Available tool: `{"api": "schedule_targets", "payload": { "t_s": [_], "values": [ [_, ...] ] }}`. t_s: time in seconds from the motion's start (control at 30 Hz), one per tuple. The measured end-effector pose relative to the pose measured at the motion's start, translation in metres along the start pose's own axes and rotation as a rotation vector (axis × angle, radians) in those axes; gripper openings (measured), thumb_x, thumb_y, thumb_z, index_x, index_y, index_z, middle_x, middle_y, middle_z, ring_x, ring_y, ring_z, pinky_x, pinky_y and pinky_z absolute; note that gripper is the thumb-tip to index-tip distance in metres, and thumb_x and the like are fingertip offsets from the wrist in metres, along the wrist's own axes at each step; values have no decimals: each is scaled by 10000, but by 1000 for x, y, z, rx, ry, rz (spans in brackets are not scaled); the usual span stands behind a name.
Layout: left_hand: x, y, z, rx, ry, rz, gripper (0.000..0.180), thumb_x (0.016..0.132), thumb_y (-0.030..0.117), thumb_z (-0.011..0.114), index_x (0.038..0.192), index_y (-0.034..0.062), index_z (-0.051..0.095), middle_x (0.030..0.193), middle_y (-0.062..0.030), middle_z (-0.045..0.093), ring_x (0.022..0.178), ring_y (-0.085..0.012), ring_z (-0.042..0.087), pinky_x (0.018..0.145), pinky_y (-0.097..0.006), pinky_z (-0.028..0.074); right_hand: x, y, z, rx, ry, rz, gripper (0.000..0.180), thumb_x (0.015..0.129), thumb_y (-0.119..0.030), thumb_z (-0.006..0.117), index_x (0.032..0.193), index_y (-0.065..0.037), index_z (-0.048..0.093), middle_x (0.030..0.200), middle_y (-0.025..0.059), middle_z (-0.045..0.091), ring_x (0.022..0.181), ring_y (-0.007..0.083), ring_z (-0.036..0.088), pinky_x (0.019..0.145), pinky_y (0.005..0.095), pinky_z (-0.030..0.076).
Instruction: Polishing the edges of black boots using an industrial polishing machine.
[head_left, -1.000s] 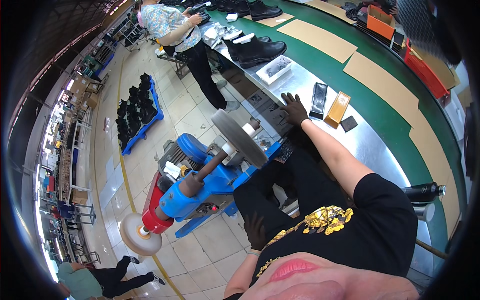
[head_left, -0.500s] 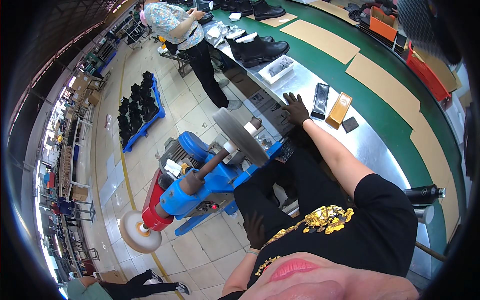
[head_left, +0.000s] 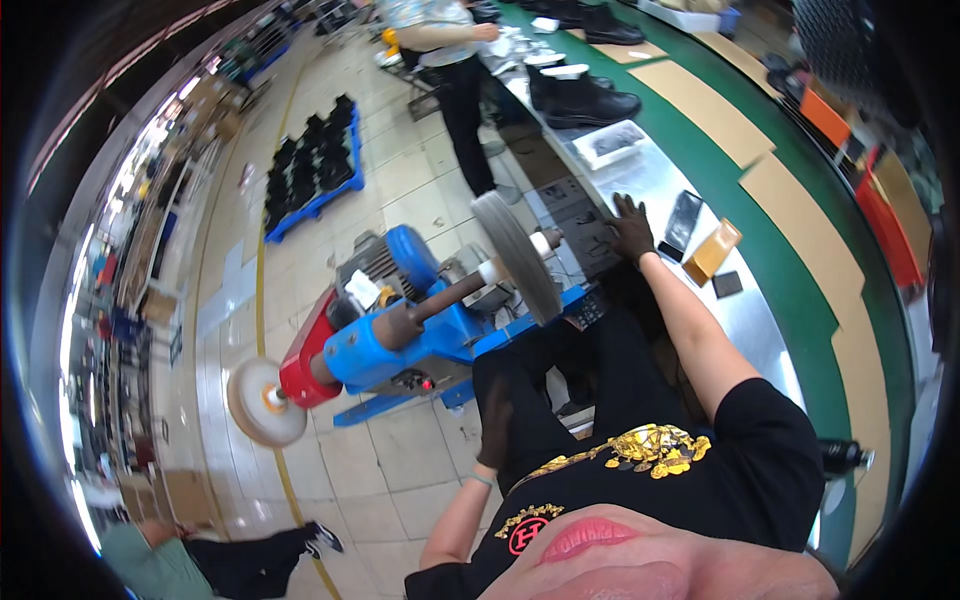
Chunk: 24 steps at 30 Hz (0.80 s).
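Note:
My right hand (head_left: 631, 229), in a dark brown glove, rests with spread fingers on the near edge of the metal tabletop (head_left: 748, 312). Nothing shows in its grasp. Just right of it lie a black rectangular block (head_left: 682, 224) and a yellow-brown block (head_left: 713, 251), with a small dark square pad (head_left: 727, 285) beside them. My left hand (head_left: 494, 422), also gloved, lies by my left thigh; its fingers look stretched out, though faint against the black trousers. In front of me stands a blue and red polishing machine (head_left: 385, 352) with a grey wheel (head_left: 517, 258) and a pale wheel (head_left: 266, 402).
Black boots (head_left: 590, 102) and a white tray (head_left: 609, 145) stand farther along the table. Cardboard sheets (head_left: 800, 215) lie on the green surface. Another person (head_left: 462, 110) stands beyond the machine. A blue pallet (head_left: 318, 208) holds black items; a person's legs (head_left: 255, 560) show lower left.
The view has shifted, so the table, machine and far person sit differently in the picture. My right hand stays at the table edge, my left by my thigh.

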<state>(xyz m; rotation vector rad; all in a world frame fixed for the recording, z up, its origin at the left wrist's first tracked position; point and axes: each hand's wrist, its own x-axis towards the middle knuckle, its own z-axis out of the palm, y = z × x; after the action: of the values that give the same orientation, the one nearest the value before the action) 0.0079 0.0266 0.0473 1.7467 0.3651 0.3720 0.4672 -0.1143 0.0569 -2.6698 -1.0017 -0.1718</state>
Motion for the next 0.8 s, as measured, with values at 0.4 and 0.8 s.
{"api": "schedule_targets", "payload": {
  "t_s": [0.4,0.8],
  "values": [
    [89,403,-76,-980,-728,810,841,853,566,486,1463,104,137,1479,-208,177,1324,-415,230,990,-645,248,3,5,11,-23,93,-75,336,666,-257,726,996,-196,714,1475,154,321,1365,358,278,1118,537,182],
    [46,28,-63,249,-58,-32,477,901,239,576,1315,26,469,1284,-168,526,1172,-291,518,974,-398,434,-10,-7,-7,0,-2,-11,372,649,-176,691,1020,-188,707,1461,156,328,1373,348,252,1127,525,169]
  ]
}}
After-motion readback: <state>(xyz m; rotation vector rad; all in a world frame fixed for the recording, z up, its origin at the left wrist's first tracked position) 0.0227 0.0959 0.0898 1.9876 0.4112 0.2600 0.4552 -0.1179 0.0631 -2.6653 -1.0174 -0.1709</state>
